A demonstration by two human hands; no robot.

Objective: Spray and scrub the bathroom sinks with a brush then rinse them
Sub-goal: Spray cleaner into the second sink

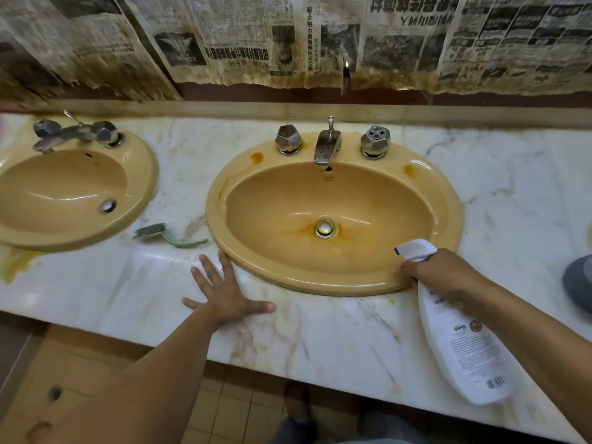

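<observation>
Right grip [445, 278] holds spray bottle [461, 347] at sink [448, 193] (left grip [224, 293] flat on countertop [320, 334]).

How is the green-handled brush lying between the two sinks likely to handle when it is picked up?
The brush looks like thin plastic, so it is probably light and fairly stiff. Its slim handle lies low on the countertop, which looks glossy and perhaps wet there, so it may be slippery to pinch. Given its curved shape, it seems unlikely to roll.
</observation>
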